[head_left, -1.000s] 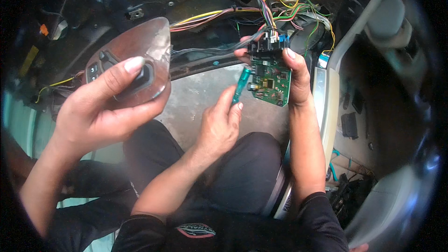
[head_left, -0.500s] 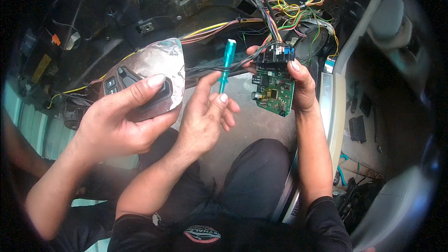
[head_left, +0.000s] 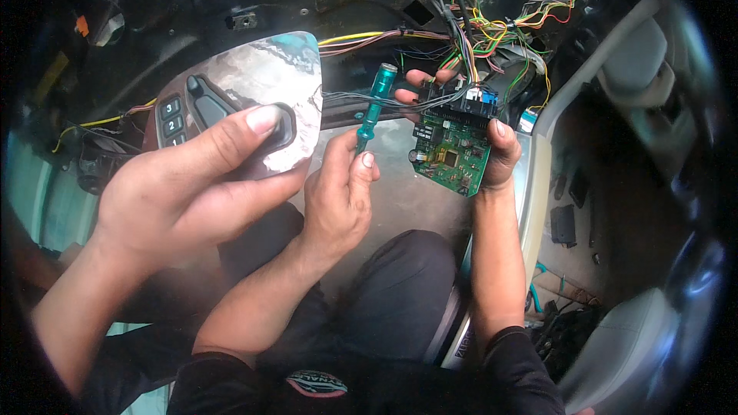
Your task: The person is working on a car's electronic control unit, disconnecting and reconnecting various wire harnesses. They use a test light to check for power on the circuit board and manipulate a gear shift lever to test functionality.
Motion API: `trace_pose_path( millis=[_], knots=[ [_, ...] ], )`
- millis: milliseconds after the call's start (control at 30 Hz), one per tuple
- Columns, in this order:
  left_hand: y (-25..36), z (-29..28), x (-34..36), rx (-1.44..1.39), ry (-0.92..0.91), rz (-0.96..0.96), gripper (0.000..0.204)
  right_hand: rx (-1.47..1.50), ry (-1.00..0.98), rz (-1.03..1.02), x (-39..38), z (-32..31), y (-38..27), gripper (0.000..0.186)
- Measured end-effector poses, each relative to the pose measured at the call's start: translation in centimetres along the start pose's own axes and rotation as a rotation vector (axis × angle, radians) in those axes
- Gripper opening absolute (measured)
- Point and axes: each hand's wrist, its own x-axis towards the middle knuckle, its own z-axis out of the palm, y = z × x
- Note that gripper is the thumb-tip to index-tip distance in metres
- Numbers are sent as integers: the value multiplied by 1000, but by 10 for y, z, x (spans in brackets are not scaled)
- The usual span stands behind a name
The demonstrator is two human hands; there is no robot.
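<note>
My left hand [head_left: 338, 204] is closed around a small screwdriver [head_left: 377, 104] with a see-through teal handle, held upright with its butt end up. In my right hand [head_left: 501, 160] is a green circuit board [head_left: 453, 155], gripped at its right edge by the thumb, with fingers showing behind its top. A black connector block [head_left: 480, 101] with white and blue plugs sits along the board's upper edge, and many wires run up from it. Left of my left hand, another person's hand [head_left: 184, 200] holds a switch panel [head_left: 284, 77] with a worn, silvery face and dark buttons. Grey wires stretch between panel and board.
Behind is a dark metal door frame [head_left: 223, 0] with a tangle of coloured wires [head_left: 500, 23]. A light door sill [head_left: 530, 215] runs down the right. Past it are a grey seat [head_left: 623, 346], a black box [head_left: 563, 225] and teal-handled pliers [head_left: 536, 292].
The other person's hand and the panel appear larger and turned more face-on. My left hand's fingers have closed in around the screwdriver. The board has shifted slightly left and tilted.
</note>
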Motion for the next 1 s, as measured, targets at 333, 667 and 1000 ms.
trace_pose_path(
  millis=[333,667,1000],
  knots=[
    [5,-5,-17,22,104,107,24,169,-52,2,-1,-1,1,82],
    [9,-6,-13,103,-17,103,28,181,-117,-25,-3,-4,-10,72],
    [20,-13,-11,186,-168,-115,23,269,69,-28,11,-15,21,36]
  ],
)
